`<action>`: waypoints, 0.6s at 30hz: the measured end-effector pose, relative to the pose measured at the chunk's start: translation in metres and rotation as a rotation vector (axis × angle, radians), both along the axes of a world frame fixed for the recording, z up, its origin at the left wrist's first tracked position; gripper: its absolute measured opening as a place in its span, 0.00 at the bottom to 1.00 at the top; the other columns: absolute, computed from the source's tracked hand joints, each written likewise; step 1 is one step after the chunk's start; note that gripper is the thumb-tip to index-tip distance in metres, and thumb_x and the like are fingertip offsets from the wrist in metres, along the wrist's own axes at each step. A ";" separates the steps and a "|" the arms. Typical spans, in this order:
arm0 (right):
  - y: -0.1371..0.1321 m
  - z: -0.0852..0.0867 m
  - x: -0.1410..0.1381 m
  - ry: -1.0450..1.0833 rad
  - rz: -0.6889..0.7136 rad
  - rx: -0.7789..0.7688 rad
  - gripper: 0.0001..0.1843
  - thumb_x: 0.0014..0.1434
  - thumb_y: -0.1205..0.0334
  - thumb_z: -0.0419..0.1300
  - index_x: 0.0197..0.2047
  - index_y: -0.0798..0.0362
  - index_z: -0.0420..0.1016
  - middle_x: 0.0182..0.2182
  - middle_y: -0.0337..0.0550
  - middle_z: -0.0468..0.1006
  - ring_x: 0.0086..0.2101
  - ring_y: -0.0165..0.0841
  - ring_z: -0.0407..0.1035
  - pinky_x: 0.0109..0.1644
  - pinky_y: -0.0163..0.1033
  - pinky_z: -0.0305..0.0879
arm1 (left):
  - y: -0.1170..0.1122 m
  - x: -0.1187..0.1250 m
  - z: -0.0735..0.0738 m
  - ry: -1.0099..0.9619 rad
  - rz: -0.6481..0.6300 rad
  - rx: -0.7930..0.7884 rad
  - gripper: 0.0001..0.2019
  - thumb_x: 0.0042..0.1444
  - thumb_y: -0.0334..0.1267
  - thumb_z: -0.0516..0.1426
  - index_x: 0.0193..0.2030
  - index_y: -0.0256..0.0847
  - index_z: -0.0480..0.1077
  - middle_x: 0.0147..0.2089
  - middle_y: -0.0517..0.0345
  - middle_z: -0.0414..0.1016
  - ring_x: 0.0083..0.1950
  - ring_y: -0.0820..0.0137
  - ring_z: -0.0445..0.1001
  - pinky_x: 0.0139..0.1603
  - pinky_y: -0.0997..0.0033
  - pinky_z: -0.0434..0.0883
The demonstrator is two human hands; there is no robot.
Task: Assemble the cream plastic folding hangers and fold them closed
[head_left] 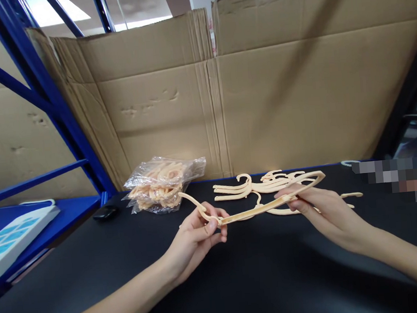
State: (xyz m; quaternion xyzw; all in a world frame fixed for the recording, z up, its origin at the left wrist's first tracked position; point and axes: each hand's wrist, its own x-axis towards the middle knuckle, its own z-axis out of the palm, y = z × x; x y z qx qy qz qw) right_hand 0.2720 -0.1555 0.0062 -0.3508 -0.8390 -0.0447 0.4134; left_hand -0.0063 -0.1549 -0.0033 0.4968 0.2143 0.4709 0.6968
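A cream plastic clothes hanger point(253, 212) is held up over the black tabletop, in pieces or folded; its joints are too small to make out. My left hand point(196, 233) pinches it near its left joint, where a curved piece sticks up and to the left. Thumb and fingers of my right hand point(326, 209) close on the other end, beside a loop-shaped curved part that rises above the knuckles. Behind my hands lie several similar cream hangers point(269, 186), overlapping and partly hidden by the held one and my right hand.
Left of the loose hangers sits a clear plastic bag point(163, 180) packed with cream curved pieces. A small black object point(105, 213) lies near the blue frame point(59, 116). At far left is a white tray point(21, 231) with blue cells. Cardboard sheets point(298, 100) wall the back.
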 end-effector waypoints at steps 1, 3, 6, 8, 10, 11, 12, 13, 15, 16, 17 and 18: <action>0.000 0.000 -0.001 -0.001 -0.001 0.014 0.12 0.65 0.65 0.48 0.37 0.50 0.72 0.40 0.44 0.79 0.42 0.37 0.75 0.43 0.38 0.72 | 0.000 0.000 0.000 -0.001 -0.003 -0.005 0.07 0.53 0.31 0.62 0.31 0.37 0.66 0.38 0.55 0.71 0.34 0.72 0.68 0.36 0.72 0.66; -0.001 0.001 -0.002 -0.005 -0.001 0.045 0.12 0.65 0.66 0.48 0.39 0.50 0.73 0.39 0.44 0.80 0.41 0.37 0.75 0.43 0.38 0.72 | -0.001 0.000 -0.002 -0.003 0.000 -0.021 0.08 0.51 0.30 0.63 0.30 0.36 0.66 0.37 0.55 0.71 0.32 0.73 0.68 0.36 0.72 0.66; -0.003 0.000 -0.005 -0.008 0.014 0.100 0.12 0.64 0.68 0.49 0.40 0.50 0.72 0.40 0.44 0.80 0.41 0.35 0.75 0.43 0.38 0.73 | 0.000 -0.001 -0.005 -0.014 0.001 -0.037 0.09 0.49 0.31 0.65 0.29 0.36 0.67 0.35 0.56 0.72 0.29 0.75 0.67 0.32 0.74 0.64; -0.004 -0.001 -0.006 -0.017 0.026 0.132 0.11 0.64 0.69 0.49 0.40 0.50 0.72 0.40 0.43 0.80 0.39 0.34 0.76 0.43 0.37 0.73 | 0.001 -0.001 -0.007 -0.016 -0.001 -0.058 0.10 0.46 0.32 0.67 0.28 0.36 0.67 0.33 0.56 0.72 0.28 0.75 0.67 0.30 0.75 0.62; -0.005 -0.002 -0.007 -0.032 0.030 0.157 0.10 0.63 0.70 0.50 0.40 0.50 0.71 0.38 0.43 0.81 0.39 0.34 0.76 0.42 0.36 0.73 | 0.001 -0.001 -0.008 -0.002 0.007 -0.083 0.13 0.43 0.33 0.68 0.27 0.35 0.67 0.31 0.57 0.72 0.26 0.76 0.66 0.28 0.76 0.60; -0.006 -0.003 -0.008 -0.037 0.031 0.169 0.10 0.63 0.70 0.50 0.40 0.50 0.71 0.37 0.43 0.81 0.38 0.34 0.76 0.41 0.36 0.73 | 0.002 -0.001 -0.008 0.010 0.018 -0.093 0.13 0.42 0.33 0.69 0.27 0.35 0.66 0.30 0.57 0.72 0.26 0.76 0.66 0.28 0.76 0.60; -0.006 -0.004 -0.008 -0.038 0.032 0.179 0.10 0.63 0.70 0.50 0.41 0.50 0.71 0.36 0.43 0.81 0.38 0.34 0.76 0.41 0.36 0.73 | 0.002 -0.001 -0.008 0.024 0.035 -0.100 0.14 0.42 0.33 0.69 0.26 0.36 0.66 0.30 0.58 0.72 0.26 0.76 0.66 0.28 0.77 0.59; -0.007 -0.005 -0.009 -0.036 0.035 0.185 0.10 0.63 0.70 0.50 0.41 0.50 0.71 0.36 0.42 0.81 0.38 0.34 0.76 0.40 0.36 0.73 | 0.002 -0.001 -0.008 0.037 0.055 -0.105 0.14 0.41 0.32 0.69 0.26 0.36 0.65 0.29 0.58 0.72 0.26 0.76 0.66 0.28 0.77 0.59; -0.008 -0.007 -0.010 -0.029 0.051 0.186 0.11 0.63 0.71 0.50 0.42 0.50 0.70 0.37 0.43 0.81 0.39 0.34 0.76 0.42 0.37 0.72 | 0.002 -0.001 -0.006 0.058 0.095 -0.107 0.14 0.41 0.30 0.68 0.25 0.36 0.64 0.28 0.59 0.72 0.25 0.76 0.66 0.28 0.77 0.59; -0.008 -0.007 -0.010 -0.027 0.067 0.173 0.11 0.63 0.71 0.49 0.42 0.50 0.70 0.37 0.43 0.80 0.38 0.34 0.76 0.43 0.37 0.72 | 0.001 -0.001 -0.006 0.068 0.112 -0.107 0.14 0.41 0.29 0.67 0.25 0.37 0.63 0.28 0.59 0.72 0.25 0.76 0.66 0.27 0.77 0.58; -0.008 -0.008 -0.010 -0.024 0.085 0.149 0.11 0.63 0.71 0.49 0.42 0.50 0.70 0.37 0.43 0.80 0.38 0.34 0.75 0.44 0.38 0.72 | 0.000 0.000 -0.005 0.077 0.128 -0.108 0.14 0.41 0.28 0.66 0.25 0.37 0.63 0.27 0.60 0.72 0.25 0.76 0.65 0.27 0.77 0.58; -0.009 -0.008 -0.010 -0.019 0.103 0.121 0.11 0.63 0.71 0.49 0.41 0.49 0.70 0.37 0.43 0.80 0.38 0.34 0.75 0.44 0.39 0.71 | 0.000 0.000 -0.005 0.087 0.142 -0.105 0.14 0.41 0.26 0.65 0.25 0.37 0.62 0.27 0.61 0.71 0.25 0.76 0.65 0.27 0.78 0.58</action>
